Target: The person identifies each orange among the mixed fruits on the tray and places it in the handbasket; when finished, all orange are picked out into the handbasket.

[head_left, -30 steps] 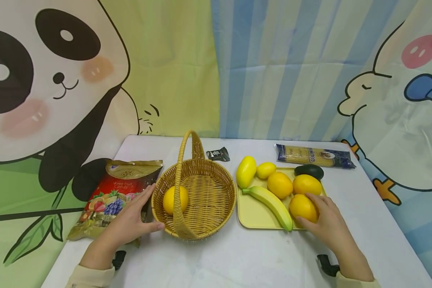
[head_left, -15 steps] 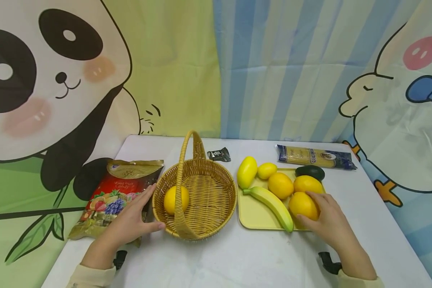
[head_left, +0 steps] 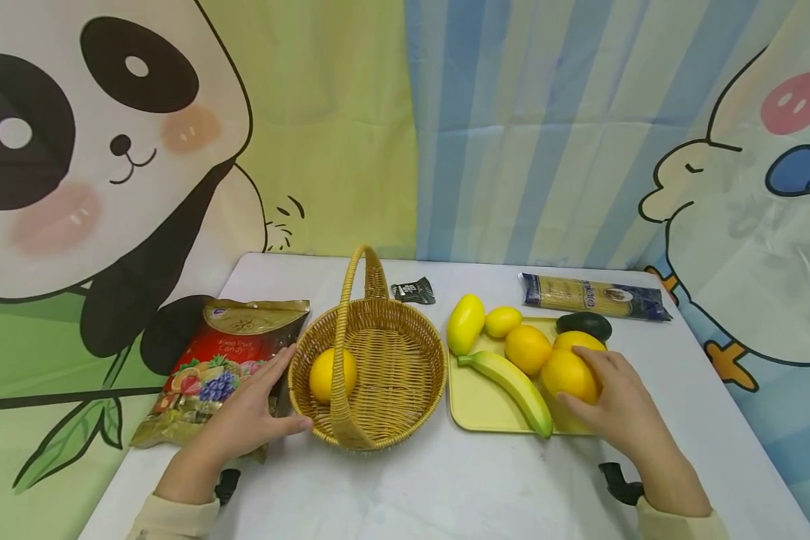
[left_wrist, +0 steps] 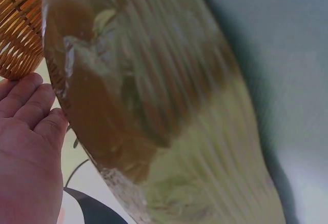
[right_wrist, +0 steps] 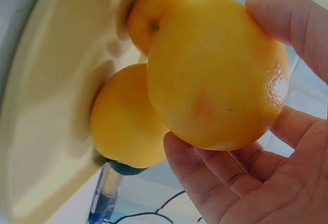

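Note:
My right hand (head_left: 624, 409) grips an orange (head_left: 570, 377) above the right part of the cream tray (head_left: 475, 405). In the right wrist view, thumb and curled fingers span the same orange (right_wrist: 218, 75), which appears raised off the tray. Still on the tray lie another orange (head_left: 528, 350), a yellow-orange fruit (head_left: 580, 341) partly hidden by the held one, and a banana (head_left: 509, 384). My left hand (head_left: 259, 409) rests with extended fingers against the left side of the wicker basket (head_left: 398, 375). Inside that basket sits one orange (head_left: 322, 377), partly behind the handle.
A mixed fruit candy bag (head_left: 232, 352) lies beneath and beside the left hand. Behind the basket is a small black packet (head_left: 413, 291). A pasta pack (head_left: 594, 297) lies behind the tray. A dark green fruit (head_left: 583, 326), a lemon (head_left: 502, 322) and a long yellow fruit (head_left: 466, 324) occupy the tray's back.
The right hand has lifted the orange slightly, and it now covers more of the yellow-orange fruit behind. The left hand stays against the basket. The whole view has shifted slightly.

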The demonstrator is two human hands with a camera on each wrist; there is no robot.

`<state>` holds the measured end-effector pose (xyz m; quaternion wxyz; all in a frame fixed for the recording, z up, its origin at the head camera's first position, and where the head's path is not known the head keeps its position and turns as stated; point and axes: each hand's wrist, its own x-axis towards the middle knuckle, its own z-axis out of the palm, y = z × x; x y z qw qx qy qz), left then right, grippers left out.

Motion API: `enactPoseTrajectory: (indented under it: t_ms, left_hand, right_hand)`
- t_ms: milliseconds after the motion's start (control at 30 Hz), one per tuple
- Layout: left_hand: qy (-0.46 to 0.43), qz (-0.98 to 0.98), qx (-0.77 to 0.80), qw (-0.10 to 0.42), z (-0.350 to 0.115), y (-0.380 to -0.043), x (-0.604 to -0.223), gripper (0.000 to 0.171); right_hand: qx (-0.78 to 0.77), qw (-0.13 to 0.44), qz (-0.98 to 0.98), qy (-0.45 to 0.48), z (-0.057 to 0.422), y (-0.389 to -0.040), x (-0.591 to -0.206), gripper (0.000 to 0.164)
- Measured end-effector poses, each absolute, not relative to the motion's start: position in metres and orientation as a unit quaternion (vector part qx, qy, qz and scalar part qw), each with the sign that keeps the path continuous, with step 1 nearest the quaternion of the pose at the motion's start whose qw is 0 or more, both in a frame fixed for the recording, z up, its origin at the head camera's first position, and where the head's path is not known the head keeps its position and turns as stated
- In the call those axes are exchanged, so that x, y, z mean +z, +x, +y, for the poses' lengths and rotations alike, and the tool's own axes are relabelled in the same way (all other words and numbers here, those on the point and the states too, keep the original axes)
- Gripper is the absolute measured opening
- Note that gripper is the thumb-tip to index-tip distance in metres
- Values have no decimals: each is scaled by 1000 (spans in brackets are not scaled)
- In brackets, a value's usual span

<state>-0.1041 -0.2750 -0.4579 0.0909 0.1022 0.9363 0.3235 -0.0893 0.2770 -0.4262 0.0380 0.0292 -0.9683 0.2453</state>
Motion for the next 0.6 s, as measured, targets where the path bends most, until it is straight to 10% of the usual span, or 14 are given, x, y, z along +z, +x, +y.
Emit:
enactPoseTrajectory:
  t_ms: [600]
  left_hand:
    - [105, 937, 322, 87, -275, -104, -460, 122]
  right_hand:
    - [254, 62, -963, 63, 260, -98, -410, 79]
